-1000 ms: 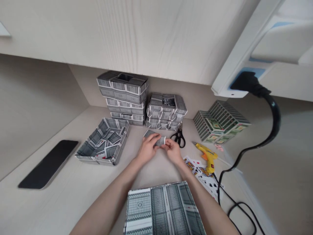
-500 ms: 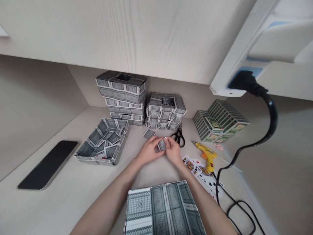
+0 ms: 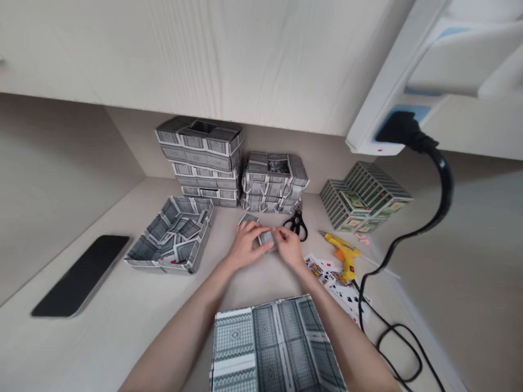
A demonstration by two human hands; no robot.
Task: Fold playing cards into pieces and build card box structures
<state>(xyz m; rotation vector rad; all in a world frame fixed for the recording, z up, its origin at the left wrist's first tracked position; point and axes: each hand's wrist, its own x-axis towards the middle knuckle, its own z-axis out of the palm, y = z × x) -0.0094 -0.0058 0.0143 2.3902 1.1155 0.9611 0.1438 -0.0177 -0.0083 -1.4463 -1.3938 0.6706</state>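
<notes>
Near the middle of the table, a grey patterned card [image 3: 267, 239] is between my two hands. My left hand [image 3: 245, 244] has its fingers and thumb closed on the card's left side. At its right side, my right hand [image 3: 287, 245] pinches the card's edge. Another grey card [image 3: 248, 218] lies flat just behind my left fingers, partly covered. Close in front of me stands a large box covered in the same cards [image 3: 273, 345], between my forearms. Black-handled scissors [image 3: 299, 226] lie just beyond my right hand.
An open card-covered tray [image 3: 192, 267] with loose cards is at left, beside a black phone [image 3: 81, 275]. Card-covered boxes [image 3: 200, 144] are stacked behind. At right are a yellow glue gun [image 3: 346, 253], face-up cards [image 3: 345, 296], green card packs [image 3: 368, 196] and a black cable [image 3: 443, 201].
The card between my hands now lies lower and flatter, and my left fingers have spread over its top edge. The view has shifted slightly.
</notes>
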